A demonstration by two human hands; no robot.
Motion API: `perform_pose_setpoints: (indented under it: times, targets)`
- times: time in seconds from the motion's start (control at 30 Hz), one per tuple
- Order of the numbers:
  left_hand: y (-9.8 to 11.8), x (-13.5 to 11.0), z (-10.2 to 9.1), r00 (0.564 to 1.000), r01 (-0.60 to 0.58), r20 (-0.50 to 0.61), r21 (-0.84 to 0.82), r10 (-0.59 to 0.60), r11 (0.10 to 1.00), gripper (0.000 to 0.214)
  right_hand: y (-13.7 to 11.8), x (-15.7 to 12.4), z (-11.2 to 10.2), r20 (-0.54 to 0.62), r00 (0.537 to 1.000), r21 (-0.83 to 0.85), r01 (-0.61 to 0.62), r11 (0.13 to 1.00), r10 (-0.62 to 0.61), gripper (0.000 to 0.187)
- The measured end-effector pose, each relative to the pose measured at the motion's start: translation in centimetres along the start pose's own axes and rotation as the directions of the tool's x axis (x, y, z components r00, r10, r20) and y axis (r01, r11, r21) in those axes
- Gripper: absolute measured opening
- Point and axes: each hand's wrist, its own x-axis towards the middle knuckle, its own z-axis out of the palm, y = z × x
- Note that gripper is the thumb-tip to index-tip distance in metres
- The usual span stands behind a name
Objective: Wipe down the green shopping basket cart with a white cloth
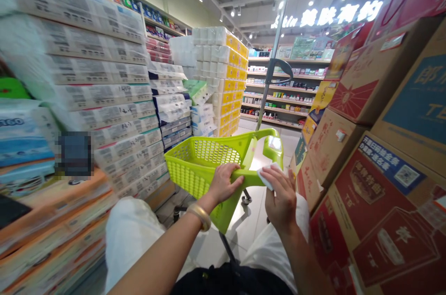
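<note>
Two bare hands at a lime-green shopping cart [205,169]: left hand [223,183] clamped around the cart handle [252,178], gold bangle [198,217] on wrist; right hand [282,199] pinching a white tissue [265,177] against the handle. Cart stands on tiled floor [249,220] between stacked toilet-paper packs [219,67] and cardboard cartons [334,146].
</note>
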Motion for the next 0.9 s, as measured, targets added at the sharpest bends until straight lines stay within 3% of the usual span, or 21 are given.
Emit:
perform_pose_setpoints:
  times: [0.2,0.3,0.4,0.6,0.8,0.9]
  targets:
    - [2.0,-0.8,-0.1,0.997,-0.072,-0.010,0.024,0.072,0.997,0.037,-0.1,1.0,-0.6,-0.042,0.993,-0.007,-0.112,0.994,0.112,0.027]
    - [3.2,-1.2,0.9,0.983,-0.182,-0.019,0.032,0.183,0.983,0.048,-1.7,0.9,-0.3,0.100,0.995,0.048,-0.007,0.999,0.003,0.033]
    - [3.4,-1.4,1.4,0.977,-0.209,-0.035,0.046,0.211,0.977,0.046,-2.5,0.9,-0.1,0.182,0.982,0.085,0.045,0.995,-0.060,0.036]
    - [2.7,-1.5,1.0,0.973,-0.230,-0.002,0.073,0.231,0.970,0.050,-0.5,1.1,-0.7,-0.035,0.987,0.027,-0.153,0.988,0.154,0.026]
    - [2.3,-1.9,1.2,0.975,-0.220,-0.008,0.130,0.223,0.967,0.048,-2.5,0.4,-0.3,0.109,0.994,0.056,0.009,0.998,-0.015,0.035]
    - [2.3,-1.9,1.0,0.977,-0.212,0.006,0.119,0.213,0.970,0.049,-2.1,0.7,-0.4,0.066,0.996,0.066,-0.057,0.996,0.052,0.031]
